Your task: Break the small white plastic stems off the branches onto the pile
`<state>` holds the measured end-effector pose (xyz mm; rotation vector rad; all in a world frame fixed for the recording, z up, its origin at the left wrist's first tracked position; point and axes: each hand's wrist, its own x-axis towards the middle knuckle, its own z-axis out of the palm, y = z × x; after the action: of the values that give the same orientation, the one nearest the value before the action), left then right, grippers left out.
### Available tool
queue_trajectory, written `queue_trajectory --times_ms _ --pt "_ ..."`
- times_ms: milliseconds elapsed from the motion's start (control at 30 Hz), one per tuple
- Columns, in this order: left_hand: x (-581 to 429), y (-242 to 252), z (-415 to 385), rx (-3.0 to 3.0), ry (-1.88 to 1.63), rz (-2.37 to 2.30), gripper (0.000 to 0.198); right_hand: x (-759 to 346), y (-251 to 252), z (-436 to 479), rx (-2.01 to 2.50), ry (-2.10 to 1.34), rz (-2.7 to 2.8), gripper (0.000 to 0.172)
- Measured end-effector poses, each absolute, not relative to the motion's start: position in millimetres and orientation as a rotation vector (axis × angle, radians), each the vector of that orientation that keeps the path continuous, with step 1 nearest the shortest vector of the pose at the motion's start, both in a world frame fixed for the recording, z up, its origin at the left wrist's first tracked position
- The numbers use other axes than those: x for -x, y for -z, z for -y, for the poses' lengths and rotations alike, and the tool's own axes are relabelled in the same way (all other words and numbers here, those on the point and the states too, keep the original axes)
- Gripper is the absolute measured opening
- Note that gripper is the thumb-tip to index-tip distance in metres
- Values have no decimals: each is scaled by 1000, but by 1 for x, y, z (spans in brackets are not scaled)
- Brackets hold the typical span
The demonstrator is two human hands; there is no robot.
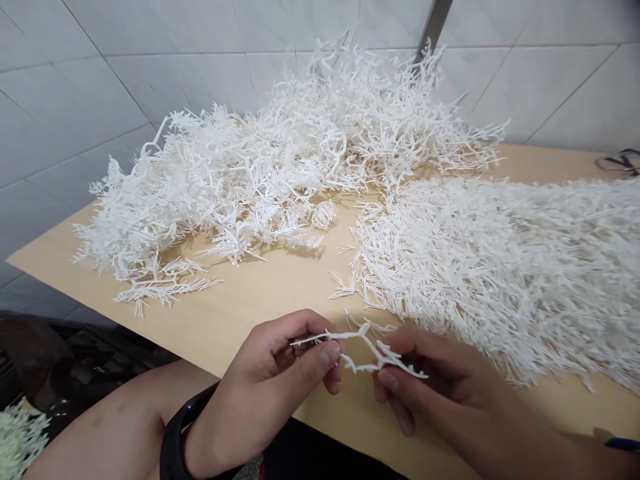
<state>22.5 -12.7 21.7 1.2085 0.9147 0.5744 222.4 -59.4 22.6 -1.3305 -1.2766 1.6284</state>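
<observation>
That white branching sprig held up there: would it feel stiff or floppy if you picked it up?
The white sprig is probably light: the left hand and right hand hold it with fingertips alone. Its thin twigs look fragile, likely to bend or snap. Its forked shape would probably stop it rolling.

I'm looking down at a small white plastic sprig [367, 347], lying almost level in the air and pinched between my left hand [280, 367] and right hand [430, 380]. Its thin stem forks near the middle, with short spiky twigs along the branches. One slender tip pokes out left past my left thumb, and the other slants down and right beyond my right fingers.
</observation>
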Motion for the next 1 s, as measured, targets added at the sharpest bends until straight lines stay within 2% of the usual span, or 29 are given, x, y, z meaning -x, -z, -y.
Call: queue_trajectory --times_ms 267,1000 --pt "-22 -21 14 -1184 -606 -915 20 -224 -21 61 1320 -1642 1263 15" --pt "-22 -19 13 -1231 -612 -929 21 -227 -13 64 1369 -1692 1239 21"
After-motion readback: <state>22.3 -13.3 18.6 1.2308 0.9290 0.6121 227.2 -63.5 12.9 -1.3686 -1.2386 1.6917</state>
